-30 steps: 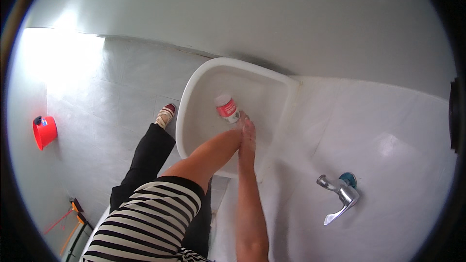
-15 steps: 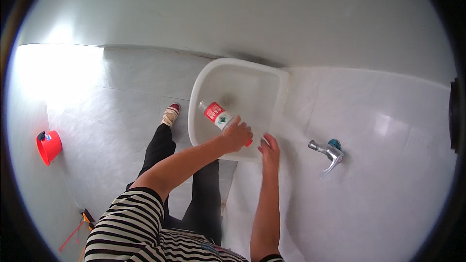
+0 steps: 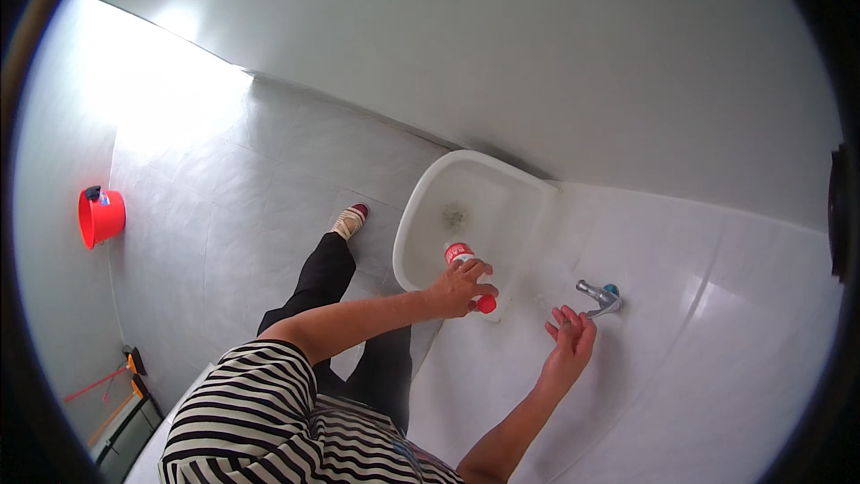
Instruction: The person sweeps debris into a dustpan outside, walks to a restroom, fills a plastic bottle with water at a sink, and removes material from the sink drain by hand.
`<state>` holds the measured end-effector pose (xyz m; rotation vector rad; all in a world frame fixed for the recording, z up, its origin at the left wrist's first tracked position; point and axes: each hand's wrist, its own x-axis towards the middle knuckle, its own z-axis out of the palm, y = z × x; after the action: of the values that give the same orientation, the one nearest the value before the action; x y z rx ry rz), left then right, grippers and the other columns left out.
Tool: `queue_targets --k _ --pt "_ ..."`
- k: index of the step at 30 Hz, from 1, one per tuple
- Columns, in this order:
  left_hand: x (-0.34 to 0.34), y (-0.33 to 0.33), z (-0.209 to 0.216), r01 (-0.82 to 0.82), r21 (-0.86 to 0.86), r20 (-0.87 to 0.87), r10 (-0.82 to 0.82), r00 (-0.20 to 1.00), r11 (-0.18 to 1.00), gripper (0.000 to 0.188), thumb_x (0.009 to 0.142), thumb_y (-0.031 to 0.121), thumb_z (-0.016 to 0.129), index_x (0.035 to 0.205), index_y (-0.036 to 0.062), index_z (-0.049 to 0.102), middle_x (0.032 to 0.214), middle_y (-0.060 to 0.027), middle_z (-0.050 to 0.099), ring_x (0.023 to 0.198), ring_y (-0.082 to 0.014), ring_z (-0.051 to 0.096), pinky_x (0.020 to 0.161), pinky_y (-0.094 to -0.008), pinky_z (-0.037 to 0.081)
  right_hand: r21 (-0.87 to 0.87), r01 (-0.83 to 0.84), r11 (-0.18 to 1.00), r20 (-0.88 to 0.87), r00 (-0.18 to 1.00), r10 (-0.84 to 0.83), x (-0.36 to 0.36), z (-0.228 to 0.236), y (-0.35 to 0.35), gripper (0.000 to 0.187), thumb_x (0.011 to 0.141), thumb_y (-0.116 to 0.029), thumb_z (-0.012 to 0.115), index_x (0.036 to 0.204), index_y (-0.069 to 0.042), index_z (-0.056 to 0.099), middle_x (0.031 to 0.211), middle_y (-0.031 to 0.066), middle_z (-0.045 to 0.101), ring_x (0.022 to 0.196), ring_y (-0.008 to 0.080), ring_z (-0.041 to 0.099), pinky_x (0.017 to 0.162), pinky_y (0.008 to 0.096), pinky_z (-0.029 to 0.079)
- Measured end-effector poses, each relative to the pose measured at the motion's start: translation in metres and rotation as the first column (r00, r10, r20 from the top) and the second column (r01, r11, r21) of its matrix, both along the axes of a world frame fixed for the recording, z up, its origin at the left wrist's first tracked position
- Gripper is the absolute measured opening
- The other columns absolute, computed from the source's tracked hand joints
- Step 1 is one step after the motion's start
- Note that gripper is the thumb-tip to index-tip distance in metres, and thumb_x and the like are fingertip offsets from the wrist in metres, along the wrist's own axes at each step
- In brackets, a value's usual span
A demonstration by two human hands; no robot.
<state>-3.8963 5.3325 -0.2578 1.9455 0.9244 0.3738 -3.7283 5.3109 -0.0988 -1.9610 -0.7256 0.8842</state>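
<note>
My left hand [image 3: 460, 289] is wrapped round a clear plastic bottle [image 3: 460, 253] with a red and white label. The red cap [image 3: 486, 305] shows beside my thumb, and my fingers hide much of the bottle's middle. I hold it over the near part of a white basin [image 3: 402, 235] fixed to the wall. My right hand [image 3: 571, 336] is raised beside the chrome tap [image 3: 602, 296], its fingers loosely bent and apart with nothing seen in them. The fingertips are close to the tap's lever; whether they touch it I cannot tell.
A red bucket [image 3: 108, 215] hangs or stands by the left wall. Orange and black long-handled tools [image 3: 136, 375] lean at the lower left. Grey tiled floor [image 3: 242, 206] lies left of the basin, where my foot [image 3: 350, 221] stands.
My right hand has moved away from the basin's near edge, rightward to the tap. The bottle, still in my left hand, now points more toward the far side. The view has shifted and turned.
</note>
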Motion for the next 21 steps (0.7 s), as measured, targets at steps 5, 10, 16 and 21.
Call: queue_targets --k 5,10,16,21 --pt "-0.008 -0.005 0.006 -0.071 -0.038 0.059 0.074 0.996 0.997 0.043 0.069 0.015 0.076 0.11 0.0204 0.061 0.124 -0.0081 0.046 0.121 -0.0266 0.042 0.098 -0.0446 0.038 -0.116 -0.03 0.993 -0.008 1.0 0.029 0.003 -0.003 0.029 0.028 0.093 -0.007 0.047 0.119 0.001 0.041 0.11 0.0138 0.058 0.097 0.0222 0.061 0.075 0.0324 0.051" --pt "-0.011 -0.005 0.014 -0.174 0.014 0.106 0.171 0.98 0.985 0.043 0.069 0.014 0.075 0.11 0.0182 0.063 0.123 -0.0093 0.049 0.12 -0.0279 0.044 0.101 -0.0451 0.036 -0.09 -0.261 0.961 -0.139 0.959 0.247 -0.001 -0.055 -0.014 0.039 0.092 -0.011 0.052 0.129 -0.004 0.044 0.113 0.0123 0.056 0.095 0.0205 0.061 0.068 0.0299 0.054" --pt "-0.004 -0.006 0.005 -0.185 0.169 0.11 0.168 0.98 0.968 0.043 0.068 0.017 0.074 0.109 0.0133 0.063 0.123 -0.0102 0.05 0.119 -0.0278 0.045 0.099 -0.0444 0.037 -0.392 -0.559 0.731 0.349 0.644 0.68 -0.047 -0.069 -0.006 0.034 0.09 -0.015 0.059 0.123 -0.009 0.051 0.106 0.0105 0.055 0.085 0.0226 0.061 0.071 0.0345 0.052" --pt "0.0 -0.009 0.001 -0.22 0.178 0.111 0.203 0.973 0.959 0.043 0.067 0.017 0.074 0.108 0.0106 0.063 0.122 -0.0104 0.051 0.118 -0.0279 0.046 0.098 -0.0431 0.038 -0.44 -0.559 0.703 0.314 0.637 0.704 -0.044 -0.068 -0.004 0.032 0.088 -0.014 0.061 0.118 -0.009 0.051 0.103 0.0113 0.055 0.085 0.0247 0.061 0.071 0.0352 0.051"
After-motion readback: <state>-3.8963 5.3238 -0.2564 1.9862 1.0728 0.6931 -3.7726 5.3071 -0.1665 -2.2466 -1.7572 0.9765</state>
